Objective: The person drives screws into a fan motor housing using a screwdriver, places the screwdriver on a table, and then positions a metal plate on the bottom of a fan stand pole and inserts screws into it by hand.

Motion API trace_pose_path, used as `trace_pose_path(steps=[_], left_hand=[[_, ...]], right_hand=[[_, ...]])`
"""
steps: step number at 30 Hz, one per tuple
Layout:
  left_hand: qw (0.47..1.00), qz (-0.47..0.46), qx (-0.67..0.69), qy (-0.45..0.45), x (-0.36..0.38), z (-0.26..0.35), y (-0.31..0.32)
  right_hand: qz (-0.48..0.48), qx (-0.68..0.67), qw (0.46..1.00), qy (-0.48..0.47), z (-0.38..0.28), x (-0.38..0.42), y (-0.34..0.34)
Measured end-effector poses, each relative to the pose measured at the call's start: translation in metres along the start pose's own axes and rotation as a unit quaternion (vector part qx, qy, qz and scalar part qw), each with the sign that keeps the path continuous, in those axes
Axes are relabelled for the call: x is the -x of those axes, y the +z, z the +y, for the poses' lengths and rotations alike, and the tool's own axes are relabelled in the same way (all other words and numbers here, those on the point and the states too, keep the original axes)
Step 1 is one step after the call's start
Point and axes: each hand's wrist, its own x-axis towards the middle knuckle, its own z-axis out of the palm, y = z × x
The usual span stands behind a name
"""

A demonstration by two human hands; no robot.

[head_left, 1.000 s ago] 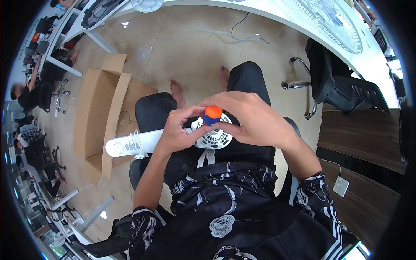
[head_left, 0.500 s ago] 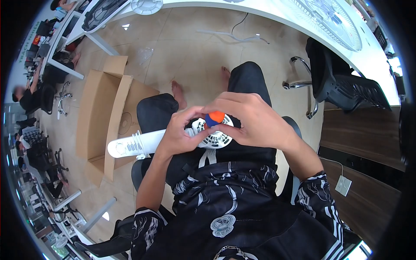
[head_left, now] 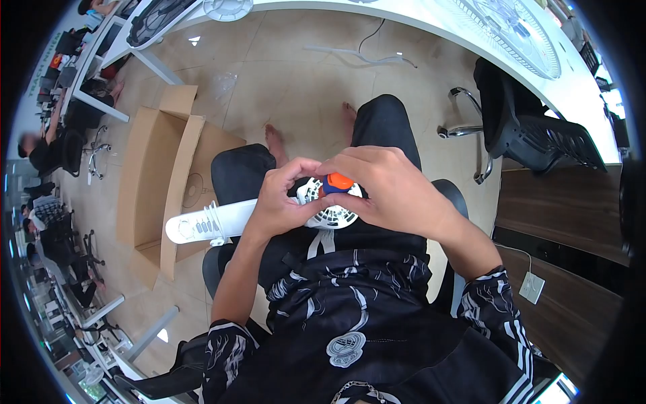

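At the far left, some lettering [head_left: 44, 64] is running up the wall, too blurred to read with confidence. The open box [head_left: 151, 182] is standing on the floor, its side panel showing a printed fan outline [head_left: 195, 190]. The white column [head_left: 232, 217] is lying sideways, its slotted housing [head_left: 340, 217] resting in the lap. The left hand [head_left: 279, 202] is holding the knob [head_left: 340, 181], orange above and blue below, in a narrow grip, thumb and fingertips curling around one side. The right hand [head_left: 397, 192] is pinching it from the other side, also narrowly. The knob is sitting over the housing; whether they are touching is not showing. Working well here probably means keeping the knob square to the housing, pressing evenly and letting the lap steady the weight. A badge [head_left: 346, 349] is showing on the shirt, its small lettering unreadable. At the right, a fan guard [head_left: 515, 30] is resting on the tabletop [head_left: 585, 124].
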Motion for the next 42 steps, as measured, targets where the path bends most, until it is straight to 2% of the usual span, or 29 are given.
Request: trace_pose_path(steps=[1, 3, 4, 6, 7, 9, 10, 12, 13, 14, 15, 16, 18, 19, 21, 22, 24, 25, 27, 28, 30, 31, 33, 36, 42], left_hand=[[1.000, -0.001, 0.001, 0.000, -0.001, 0.001, -0.002], [0.992, -0.008, -0.110, 0.062, -0.005, 0.006, -0.009], [0.992, -0.009, -0.110, 0.063, 0.001, -0.006, -0.013], [0.941, -0.021, -0.334, 0.046, 0.014, -0.031, -0.020], [0.941, -0.018, -0.335, 0.046, 0.019, -0.033, -0.020], [0.956, -0.090, -0.229, -0.158, 0.028, -0.033, -0.017], [0.961, -0.072, -0.226, -0.142, 0.031, -0.031, -0.016], [0.962, -0.075, -0.231, -0.126, 0.034, -0.036, -0.016], [0.962, -0.079, -0.238, -0.110, 0.036, -0.038, -0.017], [0.961, -0.088, -0.249, -0.077, 0.037, -0.039, -0.018], [0.962, -0.083, -0.246, -0.079, 0.039, -0.040, -0.017], [0.959, -0.081, -0.263, -0.069, 0.040, -0.042, -0.016], [0.957, -0.086, -0.268, -0.067, 0.040, -0.038, -0.014], [0.958, -0.080, -0.266, -0.069, 0.041, -0.039, -0.014], [0.954, -0.084, -0.282, -0.060, 0.044, -0.041, -0.013], [0.955, -0.081, -0.280, -0.060, 0.045, -0.041, -0.012], [0.954, -0.087, -0.281, -0.061, 0.044, -0.040, -0.013], [0.955, -0.081, -0.280, -0.062, 0.046, -0.041, -0.013], [0.955, -0.070, -0.284, -0.053, 0.047, -0.042, -0.012], [0.955, -0.069, -0.283, -0.052, 0.047, -0.041, -0.013], [0.956, -0.076, -0.278, -0.051, 0.047, -0.041, -0.013], [0.957, -0.074, -0.276, -0.051, 0.047, -0.042, -0.013], [0.956, -0.069, -0.281, -0.043, 0.049, -0.043, -0.013], [0.955, -0.065, -0.285, -0.039, 0.051, -0.046, -0.012], [0.951, -0.073, -0.298, -0.029, 0.051, -0.049, -0.012]], right_hand=[[0.000, 0.000, 1.000, 0.001, -0.002, 0.000, 0.001], [0.010, 0.026, 0.999, 0.017, -0.004, 0.000, 0.004], [0.010, 0.027, 0.999, 0.017, -0.005, 0.000, 0.004], [-0.027, 0.104, 0.984, 0.143, -0.008, -0.002, 0.003], [-0.027, 0.105, 0.984, 0.139, -0.008, -0.003, 0.003], [-0.065, 0.146, 0.973, 0.169, -0.004, -0.002, 0.005], [-0.066, 0.147, 0.973, 0.167, -0.003, 0.001, 0.004], [0.005, 0.113, 0.993, 0.033, -0.002, 0.011, 0.002], [0.000, 0.114, 0.993, 0.030, -0.002, 0.012, 0.001], [-0.004, 0.071, 0.997, -0.015, -0.001, 0.013, 0.001], [-0.007, 0.027, 0.998, -0.060, -0.002, 0.013, 0.000], [-0.013, 0.027, 0.998, -0.063, -0.004, 0.014, 0.000], [-0.077, 0.047, 0.996, -0.004, -0.011, 0.017, -0.001], [-0.083, 0.048, 0.995, -0.008, -0.014, 0.015, 0.000], [-0.138, 0.110, 0.974, 0.144, -0.022, 0.011, 0.003], [-0.141, 0.112, 0.973, 0.142, -0.023, 0.011, 0.004], [-0.142, 0.156, 0.957, 0.200, -0.024, 0.007, 0.006], [-0.146, 0.158, 0.957, 0.196, -0.024, 0.007, 0.005], [-0.050, 0.140, 0.988, 0.047, -0.023, 0.011, 0.002], [-0.051, 0.141, 0.988, 0.047, -0.022, 0.011, 0.001], [-0.045, 0.088, 0.994, -0.048, -0.020, 0.007, 0.000], [-0.048, 0.089, 0.994, -0.049, -0.021, 0.008, 0.000], [-0.117, 0.111, 0.987, 0.021, -0.024, 0.008, 0.004], [-0.144, 0.151, 0.977, 0.048, -0.030, 0.003, 0.002], [-0.137, 0.172, 0.972, 0.088, -0.040, 0.006, 0.008]])
